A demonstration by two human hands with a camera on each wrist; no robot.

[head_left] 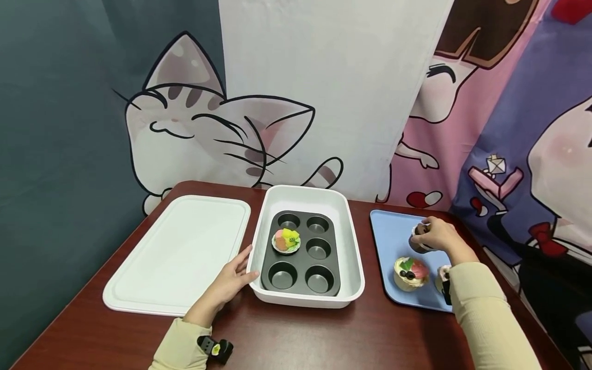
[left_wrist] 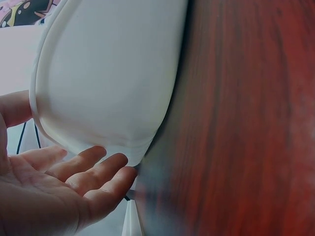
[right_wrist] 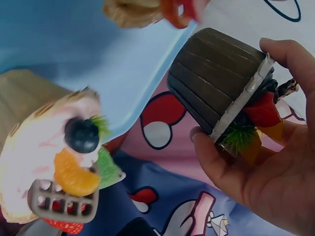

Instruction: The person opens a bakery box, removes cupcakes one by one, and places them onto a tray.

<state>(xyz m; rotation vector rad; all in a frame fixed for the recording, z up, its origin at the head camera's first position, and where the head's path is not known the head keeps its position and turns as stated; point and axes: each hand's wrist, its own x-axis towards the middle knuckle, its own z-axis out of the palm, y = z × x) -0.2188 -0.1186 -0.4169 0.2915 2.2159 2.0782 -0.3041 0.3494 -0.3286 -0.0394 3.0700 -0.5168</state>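
My right hand pinches a dark brown cupcake topped with fruit, over the far right part of a blue tray. On that tray a fruit-topped cupcake stands nearer the front, and another cupcake is partly covered by the right sleeve. My left hand touches the left front corner of a white bin, thumb at the rim and loosely bent fingers along the outer wall. Inside the bin lies a grey muffin tin, with a fruit cupcake in its middle left cup.
A white lid-like board lies left of the bin. Everything stands on a reddish-brown wooden table. Behind its far edge hangs a cloth backdrop with cartoon figures.
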